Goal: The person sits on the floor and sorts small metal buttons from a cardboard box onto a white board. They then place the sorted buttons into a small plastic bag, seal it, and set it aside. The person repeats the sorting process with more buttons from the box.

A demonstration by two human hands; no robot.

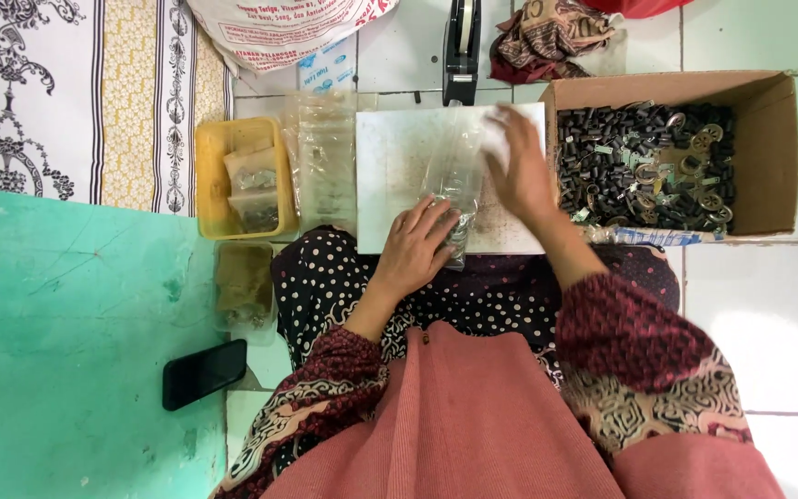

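A clear plastic bag (453, 189) with small metal parts settled at its lower end lies on the white board (390, 176) across the person's lap. The left hand (415, 248) rests on the bag's lower end, fingers curled and pinning it; the right hand (517, 166) lies spread and flat over the upper part, gripping nothing firmly as far as I can see. If the bag's mouth sags, the parts could spill onto the board or floor. Beside it sits a cardboard box (768, 148) of dark fittings, and left, a yellow tray (210, 176). The bag's opening is blurred, and what lies beneath the right palm stays hidden.
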